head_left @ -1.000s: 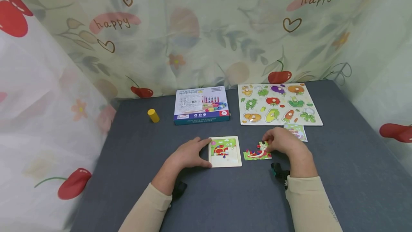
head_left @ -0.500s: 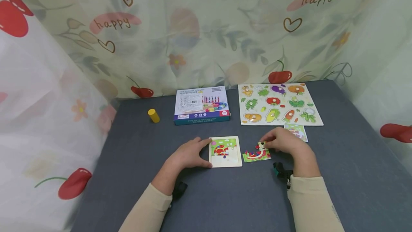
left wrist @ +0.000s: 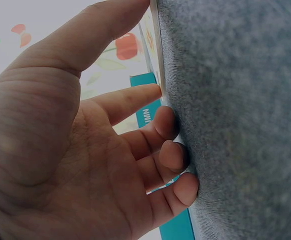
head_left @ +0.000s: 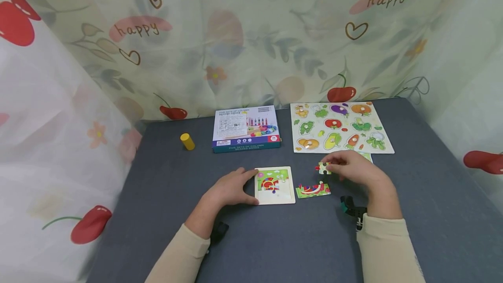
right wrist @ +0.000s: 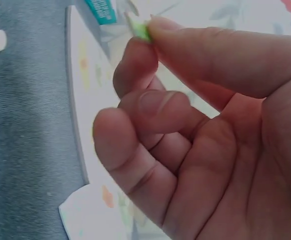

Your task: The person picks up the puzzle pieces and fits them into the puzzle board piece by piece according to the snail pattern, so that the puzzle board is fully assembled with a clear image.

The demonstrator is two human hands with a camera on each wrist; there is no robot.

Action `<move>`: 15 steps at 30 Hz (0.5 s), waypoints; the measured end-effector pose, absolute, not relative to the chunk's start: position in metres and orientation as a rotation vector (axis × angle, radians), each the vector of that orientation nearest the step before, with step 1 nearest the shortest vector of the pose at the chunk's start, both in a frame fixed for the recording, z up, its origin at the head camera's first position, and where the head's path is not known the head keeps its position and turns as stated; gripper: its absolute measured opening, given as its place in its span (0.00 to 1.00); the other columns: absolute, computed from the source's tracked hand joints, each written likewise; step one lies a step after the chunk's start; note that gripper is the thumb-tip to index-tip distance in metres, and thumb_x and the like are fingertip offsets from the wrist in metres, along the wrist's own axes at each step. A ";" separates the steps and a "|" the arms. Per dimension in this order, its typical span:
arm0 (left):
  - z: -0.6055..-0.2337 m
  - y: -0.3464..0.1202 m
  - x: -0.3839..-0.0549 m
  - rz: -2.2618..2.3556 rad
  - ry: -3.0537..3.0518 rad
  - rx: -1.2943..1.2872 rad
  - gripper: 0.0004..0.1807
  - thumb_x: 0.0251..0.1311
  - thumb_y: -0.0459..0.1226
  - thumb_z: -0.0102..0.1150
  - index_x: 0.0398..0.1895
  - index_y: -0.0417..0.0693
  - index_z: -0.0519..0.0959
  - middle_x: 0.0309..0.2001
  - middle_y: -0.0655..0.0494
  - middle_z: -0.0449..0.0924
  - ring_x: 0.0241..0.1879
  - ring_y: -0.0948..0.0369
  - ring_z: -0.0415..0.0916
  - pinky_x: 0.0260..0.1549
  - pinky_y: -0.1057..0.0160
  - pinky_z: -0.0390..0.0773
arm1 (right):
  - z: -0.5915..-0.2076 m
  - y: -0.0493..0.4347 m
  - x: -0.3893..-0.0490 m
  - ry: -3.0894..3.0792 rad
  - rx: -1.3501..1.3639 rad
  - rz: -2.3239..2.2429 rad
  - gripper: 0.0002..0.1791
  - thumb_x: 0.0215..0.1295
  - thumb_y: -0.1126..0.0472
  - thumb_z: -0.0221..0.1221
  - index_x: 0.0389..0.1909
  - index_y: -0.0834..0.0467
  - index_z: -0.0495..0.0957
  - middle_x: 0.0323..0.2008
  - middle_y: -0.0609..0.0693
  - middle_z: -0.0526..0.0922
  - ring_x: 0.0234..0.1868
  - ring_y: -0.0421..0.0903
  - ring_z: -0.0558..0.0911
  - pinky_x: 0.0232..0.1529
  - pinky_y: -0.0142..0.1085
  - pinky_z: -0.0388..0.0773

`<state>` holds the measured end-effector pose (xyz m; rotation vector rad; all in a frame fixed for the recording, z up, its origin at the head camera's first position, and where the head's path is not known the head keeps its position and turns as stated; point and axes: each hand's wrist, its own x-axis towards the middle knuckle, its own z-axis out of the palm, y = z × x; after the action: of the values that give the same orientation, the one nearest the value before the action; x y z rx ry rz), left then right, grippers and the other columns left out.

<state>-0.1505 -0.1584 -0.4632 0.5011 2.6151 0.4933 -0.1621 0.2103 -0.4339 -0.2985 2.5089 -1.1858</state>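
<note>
My left hand (head_left: 232, 188) rests at the left side of a square puzzle tray (head_left: 291, 191), with its thumb and index finger touching the tray's edge at two corners. In the left wrist view the other fingers bend loosely over the grey cloth. A few joined pieces with a red and green picture fill part of the tray. Between thumb and index finger, my right hand (head_left: 353, 169) pinches a jigsaw piece (head_left: 324, 168), raised behind the joined puzzle pieces (head_left: 313, 190) lying right of the tray. Only a green bit of the pinched piece (right wrist: 141, 31) shows in the right wrist view.
A vegetable peg puzzle board (head_left: 342, 128) lies at the back right. Under its front edge sticks out a small picture card (head_left: 367, 157), mostly hidden by my right hand. At the back stand a flat bead-set box (head_left: 246, 130) and a yellow cylinder (head_left: 187, 141).
My right hand has drawn one piece away from the loose group and lifted it back and slightly right. The pieces left behind shifted a little toward me. My left hand has stayed still.
</note>
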 end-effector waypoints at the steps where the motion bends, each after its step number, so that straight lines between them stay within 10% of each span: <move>1: -0.463 -0.158 -0.151 0.494 2.615 0.499 0.52 0.50 0.59 0.76 0.78 0.59 0.65 0.62 0.48 0.72 0.54 0.52 0.70 0.57 0.45 0.74 | -0.432 0.211 -0.161 2.508 -0.302 -1.198 0.15 0.74 0.61 0.60 0.56 0.64 0.81 0.37 0.58 0.81 0.32 0.51 0.77 0.38 0.47 0.79; 15: -0.465 -0.159 -0.151 0.499 2.610 0.490 0.52 0.50 0.59 0.76 0.78 0.60 0.65 0.62 0.48 0.72 0.55 0.52 0.70 0.57 0.45 0.74 | -0.403 0.211 -0.148 2.527 -0.402 -1.457 0.17 0.74 0.64 0.62 0.57 0.68 0.75 0.35 0.58 0.80 0.30 0.48 0.81 0.39 0.37 0.79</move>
<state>-0.1514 -0.1586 -0.4653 0.4898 2.6096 0.4991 -0.1476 0.2112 -0.4028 -0.4023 2.5268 -1.4570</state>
